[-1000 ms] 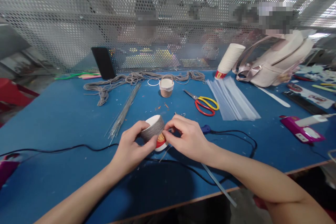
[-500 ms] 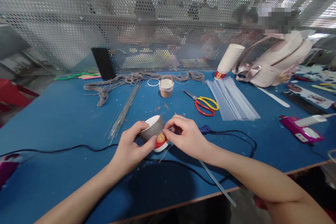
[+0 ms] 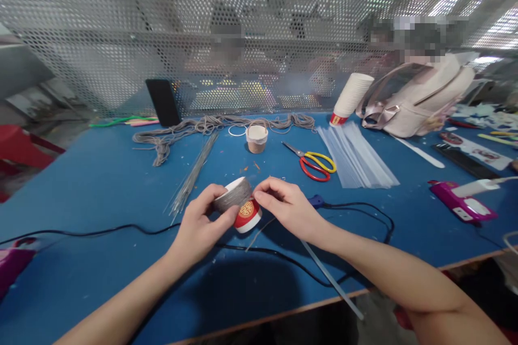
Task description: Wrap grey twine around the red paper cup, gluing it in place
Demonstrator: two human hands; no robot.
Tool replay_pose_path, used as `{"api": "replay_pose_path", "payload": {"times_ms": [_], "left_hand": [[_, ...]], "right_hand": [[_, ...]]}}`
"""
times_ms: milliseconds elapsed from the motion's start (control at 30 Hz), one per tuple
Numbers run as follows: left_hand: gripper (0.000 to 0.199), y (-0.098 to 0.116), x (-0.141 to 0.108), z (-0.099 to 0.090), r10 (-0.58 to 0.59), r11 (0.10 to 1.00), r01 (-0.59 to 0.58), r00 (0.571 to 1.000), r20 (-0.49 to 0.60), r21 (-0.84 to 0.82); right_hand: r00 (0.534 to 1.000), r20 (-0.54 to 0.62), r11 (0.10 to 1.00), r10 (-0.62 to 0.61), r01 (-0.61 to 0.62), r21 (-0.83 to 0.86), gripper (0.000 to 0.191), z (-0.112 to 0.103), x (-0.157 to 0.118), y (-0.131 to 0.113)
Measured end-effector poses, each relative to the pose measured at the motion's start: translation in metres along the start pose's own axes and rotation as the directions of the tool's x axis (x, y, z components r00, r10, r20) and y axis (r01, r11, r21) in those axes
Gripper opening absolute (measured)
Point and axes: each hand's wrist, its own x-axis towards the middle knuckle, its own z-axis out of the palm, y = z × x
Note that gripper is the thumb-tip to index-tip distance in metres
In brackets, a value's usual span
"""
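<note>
My left hand (image 3: 202,214) is wrapped around a paper cup (image 3: 247,218), red and white with a gold emblem, tilted with its mouth toward the upper left. Grey cord (image 3: 237,196) is wound in close turns around the cup's upper part. At the cup's right side, my right hand (image 3: 285,206) pinches the grey cord with thumb and forefinger. A loose cord end (image 3: 256,235) hangs below those fingers. Partly hidden behind my right hand lies a blue tool (image 3: 316,201) with a black cable. A translucent stick (image 3: 335,283) extends from under my right forearm past the table edge.
Scissors (image 3: 311,164), a small wrapped cup (image 3: 257,140), thin wires (image 3: 194,172) and a grey cord bundle (image 3: 162,140) lie beyond my hands. Clear strips (image 3: 356,159), stacked cups (image 3: 351,98) and a backpack (image 3: 421,97) stand right. A phone (image 3: 163,102) leans against the perforated screen.
The cup has turned slightly, showing more of its red side and emblem. My right fingers have shifted up a little along the wound cord. The view has tilted slightly.
</note>
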Motion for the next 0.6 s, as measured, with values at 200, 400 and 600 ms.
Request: {"api": "replay_pose_path", "payload": {"times_ms": [200, 400, 600], "left_hand": [[0.015, -0.001, -0.001, -0.005, 0.01, 0.999, -0.011, 1.0, -0.019, -0.039], [0.018, -0.006, -0.001, -0.008, 0.094, 0.995, -0.095, 0.995, -0.024, -0.021], [0.012, 0.001, 0.002, -0.007, 0.235, 0.966, -0.235, 0.972, 0.012, 0.106]], "right_hand": [[0.988, 0.038, 0.988, 0.152, -0.152, 0.02, 0.019, -0.002, -0.003, -0.001], [0.973, 0.151, 0.978, 0.176, -0.19, 0.083, 0.049, 0.005, -0.006, 0.001], [0.986, 0.122, 0.992, 0.11, -0.117, 0.05, 0.046, 0.012, -0.009, 0.003]]}}
